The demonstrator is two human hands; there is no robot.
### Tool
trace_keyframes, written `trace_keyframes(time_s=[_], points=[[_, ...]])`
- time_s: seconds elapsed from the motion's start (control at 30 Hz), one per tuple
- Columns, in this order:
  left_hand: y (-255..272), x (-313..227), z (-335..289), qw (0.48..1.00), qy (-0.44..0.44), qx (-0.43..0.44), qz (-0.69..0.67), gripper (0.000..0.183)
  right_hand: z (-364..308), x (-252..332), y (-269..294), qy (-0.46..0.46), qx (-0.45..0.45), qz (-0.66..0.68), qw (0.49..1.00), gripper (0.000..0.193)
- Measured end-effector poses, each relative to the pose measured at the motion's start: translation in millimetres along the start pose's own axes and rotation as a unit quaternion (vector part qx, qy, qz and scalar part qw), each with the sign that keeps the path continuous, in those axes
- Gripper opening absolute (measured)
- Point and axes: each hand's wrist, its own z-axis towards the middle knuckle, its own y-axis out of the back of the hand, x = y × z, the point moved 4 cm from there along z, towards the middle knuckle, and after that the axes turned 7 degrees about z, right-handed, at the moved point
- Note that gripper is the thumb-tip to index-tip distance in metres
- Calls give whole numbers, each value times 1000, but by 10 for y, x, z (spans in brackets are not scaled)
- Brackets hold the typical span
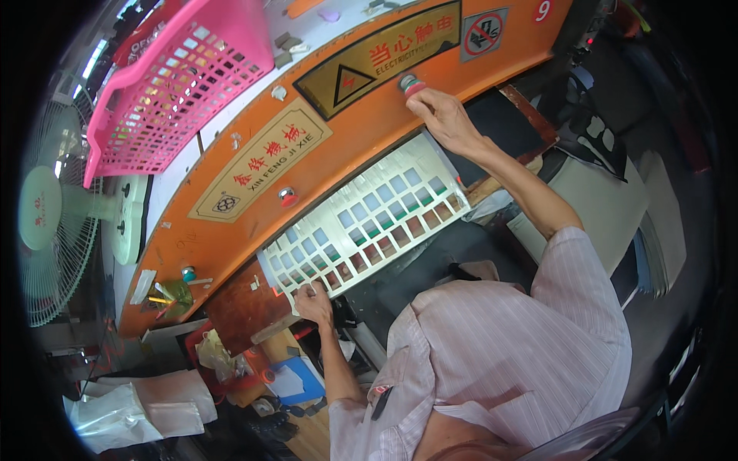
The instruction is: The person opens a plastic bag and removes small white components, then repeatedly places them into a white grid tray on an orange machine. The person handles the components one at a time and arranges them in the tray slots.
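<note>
A white slotted frame (358, 260) with rows of rectangular windows lies slanted below the orange machine panel, partly under its lower edge. My left hand (314, 304) is closed at the frame's near left corner, with thumb and fingers on its rim. Up at the panel, my right hand (447, 121) has its curled fingers on a red push button (413, 86) with a metal collar. That hand covers part of the button. Another red button (287, 197) sits farther left on the panel, and a teal button (189, 273) is near its left end.
The orange panel (369, 134) carries warning plates. A pink plastic basket (173, 92) rests on the ledge above it. To the left stands a fan (48, 207). Silvery bags (142, 411) and a blue tray (301, 378) lie at lower left; pale sheets (596, 203) are at right.
</note>
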Motion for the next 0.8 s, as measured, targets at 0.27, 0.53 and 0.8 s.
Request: trace_keyframes(time_s=[0.27, 0.53, 0.8], points=[[49, -75, 8, 1000, 22, 14, 18, 39, -1375, -515, 285, -122, -44, -78, 989, 27], [138, -149, -55, 998, -15, -55, 12, 43, -2039, -1001, -119, -227, -18, -117, 967, 43], [188, -184, -21, 998, 49, 33, -6, 39, -2086, -1054, -135, -209, 17, -147, 967, 43]])
